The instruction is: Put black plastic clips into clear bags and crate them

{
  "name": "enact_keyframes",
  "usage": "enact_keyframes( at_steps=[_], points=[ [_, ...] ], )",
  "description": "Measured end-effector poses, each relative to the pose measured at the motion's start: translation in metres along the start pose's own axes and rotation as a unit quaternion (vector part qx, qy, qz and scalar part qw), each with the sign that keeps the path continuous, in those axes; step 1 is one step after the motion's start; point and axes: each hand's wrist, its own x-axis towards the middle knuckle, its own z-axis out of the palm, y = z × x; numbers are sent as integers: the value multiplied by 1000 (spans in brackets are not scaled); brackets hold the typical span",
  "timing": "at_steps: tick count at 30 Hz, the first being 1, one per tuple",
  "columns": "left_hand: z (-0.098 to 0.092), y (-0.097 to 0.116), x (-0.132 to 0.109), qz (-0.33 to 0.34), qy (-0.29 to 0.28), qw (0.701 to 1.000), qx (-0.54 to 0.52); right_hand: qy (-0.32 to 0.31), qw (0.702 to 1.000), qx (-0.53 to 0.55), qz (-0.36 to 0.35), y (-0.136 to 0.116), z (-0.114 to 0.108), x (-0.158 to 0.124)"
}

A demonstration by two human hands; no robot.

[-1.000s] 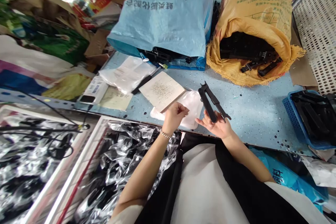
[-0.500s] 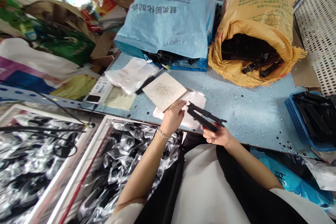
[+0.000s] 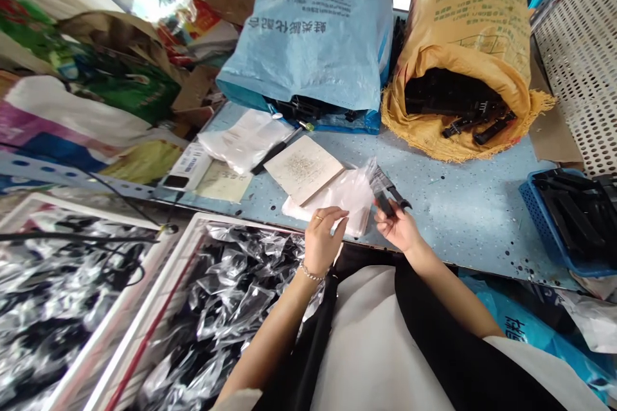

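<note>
My right hand (image 3: 398,226) is closed around one end of a black two-pronged plastic part (image 3: 384,200). The far end of that part is inside a thin clear plastic bag (image 3: 370,173). To the left, my left hand (image 3: 324,241) has thumb and forefinger pinched at what looks like the bag's edge; the film is hard to make out there. Under the bag lies a stack of clear bags (image 3: 354,221) at the table's front edge. A square pale board (image 3: 303,170) with a speckled middle rests partly on this stack.
A blue sack (image 3: 308,45) and a yellow sack (image 3: 463,19), both holding black parts, lie at the back of the blue table (image 3: 448,205). A blue basket (image 3: 535,205) of black parts stands right. Bagged parts fill a crate (image 3: 193,221) below left.
The black part's far end, bare before, now sits inside a clear bag. My left hand has moved slightly right and nearer my body, away from the pale board.
</note>
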Motion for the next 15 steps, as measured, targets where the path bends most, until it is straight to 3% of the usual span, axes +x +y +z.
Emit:
enact_keyframes(
  at_steps=[3,6,9,11,13,15],
  points=[
    [6,3,2,75,-57,994,-52,56,992,-88,-74,3,-2,-2],
    [16,6,4,73,-83,990,-93,100,963,-210,-134,7,-2,-2],
    [30,-2,9,44,-139,981,-126,110,909,-364,-170,4,-2,-7],
    [38,-7,10,24,-187,970,-154,73,864,-465,-181,-2,-1,-15],
    [41,-8,10,-12,-192,965,-176,50,825,-526,-199,-12,0,-23],
    [37,-5,8,-37,-172,965,-192,86,792,-543,-267,-22,1,-29]
  ],
)
